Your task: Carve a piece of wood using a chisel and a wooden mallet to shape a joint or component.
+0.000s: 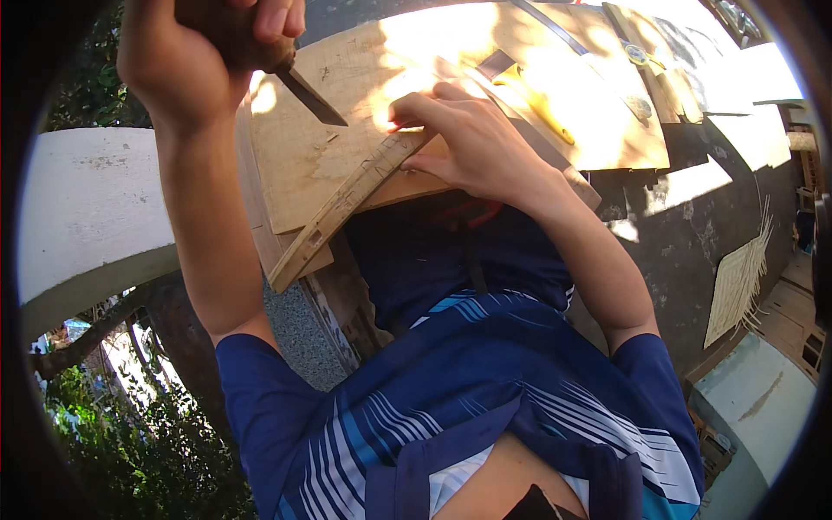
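Observation:
My left hand (195, 65) is raised at the top left, closed round the dark handle of a bladed tool (308, 91), probably a chisel, whose metal blade points down and right above a plywood board (303, 160). My right hand (477, 147) grips the upper end of a narrow wooden strip (342, 199) between thumb and fingers. The strip lies diagonally across the board's front left edge, its lower end jutting past it; it has pencil marks and a small cut slot. A tool with a yellow handle (542, 108) lies just beyond my right hand.
A long metal strip (568, 39), a tape-measure-like yellow object (637, 54) and wood pieces (659, 100) lie at the back right. A frayed woven mat (732, 286) is at the right on a dark surface. A white ledge (91, 199) and foliage (113, 433) are at the left.

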Motion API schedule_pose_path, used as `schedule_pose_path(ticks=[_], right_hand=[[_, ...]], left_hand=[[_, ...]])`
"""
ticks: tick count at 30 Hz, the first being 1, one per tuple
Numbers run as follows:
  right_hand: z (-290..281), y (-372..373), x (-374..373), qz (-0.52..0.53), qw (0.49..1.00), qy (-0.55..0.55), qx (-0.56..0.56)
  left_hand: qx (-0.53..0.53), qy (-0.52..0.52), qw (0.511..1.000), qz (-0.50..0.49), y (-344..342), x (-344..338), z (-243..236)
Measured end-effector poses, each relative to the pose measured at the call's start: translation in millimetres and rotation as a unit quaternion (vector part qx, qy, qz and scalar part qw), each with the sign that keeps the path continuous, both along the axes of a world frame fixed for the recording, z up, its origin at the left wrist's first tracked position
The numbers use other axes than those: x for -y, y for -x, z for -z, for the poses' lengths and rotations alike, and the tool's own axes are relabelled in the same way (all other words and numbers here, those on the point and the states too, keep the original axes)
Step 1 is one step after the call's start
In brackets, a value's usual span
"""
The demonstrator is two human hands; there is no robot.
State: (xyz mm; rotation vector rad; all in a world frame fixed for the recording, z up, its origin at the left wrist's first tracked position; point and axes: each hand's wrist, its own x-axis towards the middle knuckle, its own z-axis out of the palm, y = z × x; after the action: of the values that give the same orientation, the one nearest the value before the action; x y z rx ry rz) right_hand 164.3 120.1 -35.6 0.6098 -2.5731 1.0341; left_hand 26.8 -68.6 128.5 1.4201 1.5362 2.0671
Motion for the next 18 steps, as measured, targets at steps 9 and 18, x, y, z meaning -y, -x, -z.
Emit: schedule_pose_path(ticks=[9, 18], right_hand=[[1, -2, -6, 0.026, 0.992, -0.054, 0.108], [-27, -59, -70, 0.239, 0.968, -0.028, 0.072]], left_hand=[[0.084, -0.199, 0.945, -0.246, -83, 83, 23], [0.118, -0.321, 0.821, -0.457, -120, 65, 73]])
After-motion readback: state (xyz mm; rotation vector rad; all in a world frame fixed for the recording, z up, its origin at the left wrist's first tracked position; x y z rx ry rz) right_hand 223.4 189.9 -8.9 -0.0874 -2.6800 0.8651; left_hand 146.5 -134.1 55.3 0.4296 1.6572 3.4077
